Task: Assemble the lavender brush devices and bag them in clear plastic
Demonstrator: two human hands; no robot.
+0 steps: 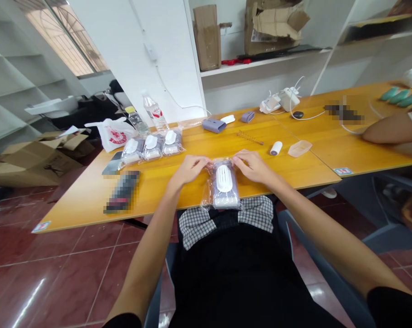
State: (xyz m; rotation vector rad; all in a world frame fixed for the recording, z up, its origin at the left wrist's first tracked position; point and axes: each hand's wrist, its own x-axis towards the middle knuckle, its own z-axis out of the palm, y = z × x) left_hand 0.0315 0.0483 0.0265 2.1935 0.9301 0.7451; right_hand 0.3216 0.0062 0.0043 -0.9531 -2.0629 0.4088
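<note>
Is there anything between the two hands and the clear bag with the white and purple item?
Nothing visible. The left hand and right hand already grip the top edge of the bag.

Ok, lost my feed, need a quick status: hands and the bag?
Left hand and right hand both pinch top of clear bag. Bag lies at table edge. Nothing blocking.

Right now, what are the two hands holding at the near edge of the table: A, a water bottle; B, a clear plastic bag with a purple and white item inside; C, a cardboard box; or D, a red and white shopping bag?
B: the left hand and right hand both grip the top edge of the clear plastic bag, which hangs over the table edge with the purple and white item inside.
</note>
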